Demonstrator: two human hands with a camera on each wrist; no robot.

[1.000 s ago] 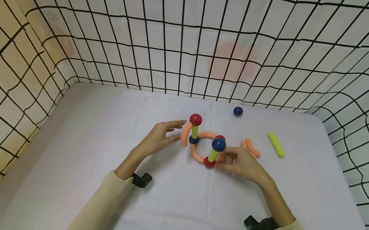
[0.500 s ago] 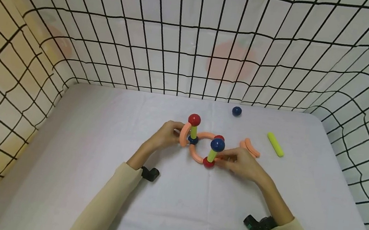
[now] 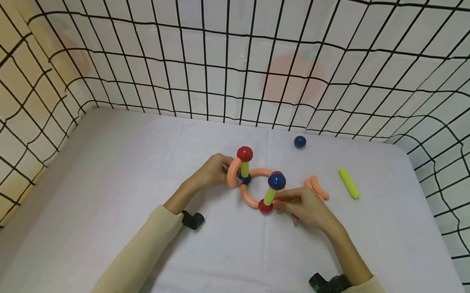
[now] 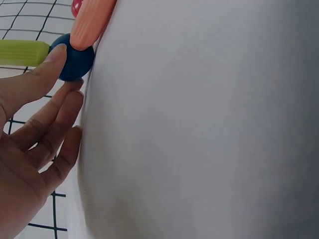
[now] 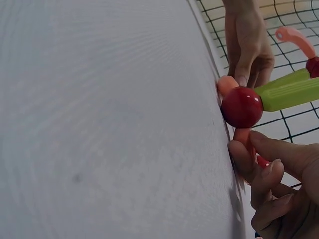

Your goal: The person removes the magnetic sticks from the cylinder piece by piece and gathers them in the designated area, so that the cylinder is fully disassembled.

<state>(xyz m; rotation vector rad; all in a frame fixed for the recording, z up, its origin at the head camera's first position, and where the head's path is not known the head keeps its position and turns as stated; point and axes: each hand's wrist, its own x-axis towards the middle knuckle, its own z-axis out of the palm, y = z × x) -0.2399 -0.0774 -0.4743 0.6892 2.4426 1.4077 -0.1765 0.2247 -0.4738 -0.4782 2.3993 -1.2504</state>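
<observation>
Since a second ago your left hand (image 3: 213,171) has moved in past the hanging orange arc (image 3: 233,172) and now pinches the lower blue ball (image 4: 75,64) between thumb and fingertips; your right hand (image 3: 308,208) is pinching the orange base rod (image 5: 242,136) just beside the near red ball (image 5: 241,107). Between them sits the ring on the tabletop, two green uprights standing from it, topped by the upper red ball (image 3: 245,154) and the upper blue ball (image 3: 277,181). You seem to be steadying the base joints — next, I'd judge, you need to let go gently so neither upright tips, then free your right hand for a part. Nearest it lie two loose orange arcs (image 3: 320,188), then the loose green rod (image 3: 349,183) and, at the far edge, the loose blue ball (image 3: 300,142).
</observation>
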